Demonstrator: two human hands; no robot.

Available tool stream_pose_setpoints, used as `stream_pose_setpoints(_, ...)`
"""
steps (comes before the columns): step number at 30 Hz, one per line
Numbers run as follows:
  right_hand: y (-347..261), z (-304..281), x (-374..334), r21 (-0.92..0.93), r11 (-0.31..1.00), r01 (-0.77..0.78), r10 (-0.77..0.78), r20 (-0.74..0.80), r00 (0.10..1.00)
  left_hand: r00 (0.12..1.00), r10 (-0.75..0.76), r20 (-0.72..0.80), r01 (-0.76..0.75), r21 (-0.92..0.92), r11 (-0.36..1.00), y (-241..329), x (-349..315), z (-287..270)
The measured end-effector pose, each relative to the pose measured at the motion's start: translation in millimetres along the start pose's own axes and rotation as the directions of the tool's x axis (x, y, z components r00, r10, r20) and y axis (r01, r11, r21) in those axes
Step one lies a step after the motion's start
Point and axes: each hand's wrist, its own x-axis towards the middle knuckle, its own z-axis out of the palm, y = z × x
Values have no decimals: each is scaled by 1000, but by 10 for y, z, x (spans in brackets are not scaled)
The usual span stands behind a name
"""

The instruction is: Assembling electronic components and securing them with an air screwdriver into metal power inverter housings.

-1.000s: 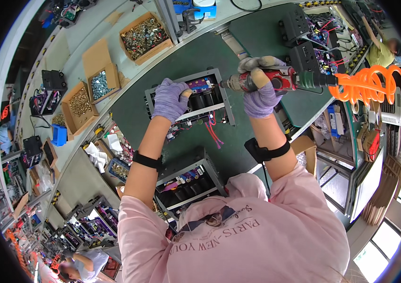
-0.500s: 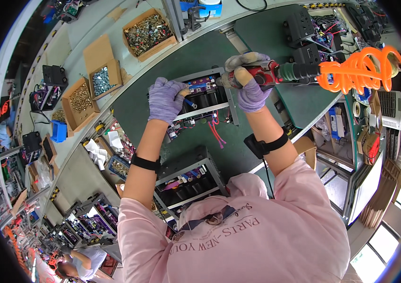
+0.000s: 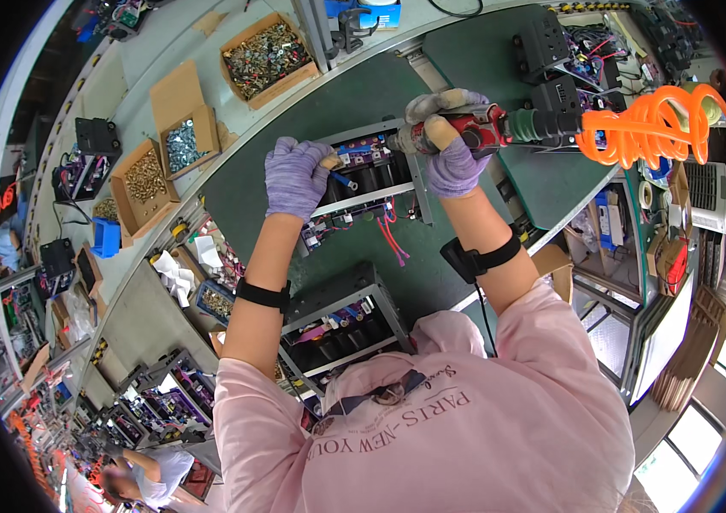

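My right hand, in a purple glove with pale grey fingertips, grips a red air driver. Its nose points left, at the right end of an open electronic unit with a grey metal frame, a board and black cylinders. My left hand, gloved alike, curls closed at the unit's left end. What lies inside its fingers is hidden. A blue cable lug shows just beside its fingertips. Red and pink wires hang from the unit's near side onto the green work surface.
A second open unit stands close to my chest. Cardboard boxes of screws and a blue bin sit to the left. An orange coiled hose runs right from the driver. Black-fronted units stand at the far right.
Both hands have shifted slightly left, the right one with the driver. The driver's nose sits slightly farther left over the unit's right end.
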Motion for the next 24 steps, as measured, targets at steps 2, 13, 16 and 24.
stream_pose_setpoints(2,9,-2,-12,-43,999,7,-9,-37,999,1000,-11,26,11,25,1000,6,4,0)
stream_pose_setpoints(13,118,-23,-64,-166,985,-51,38,-83,996,990,-82,-117,83,2,997,73,-9,29)
stream_pose_setpoints(16,69,-4,-58,-130,975,-181,162,-145,976,989,-142,-47,141,-28,990,133,49,-9)
stream_pose_setpoints(24,188,58,-61,-243,954,-176,131,-189,973,989,-93,114,50,334,941,264,321,211)
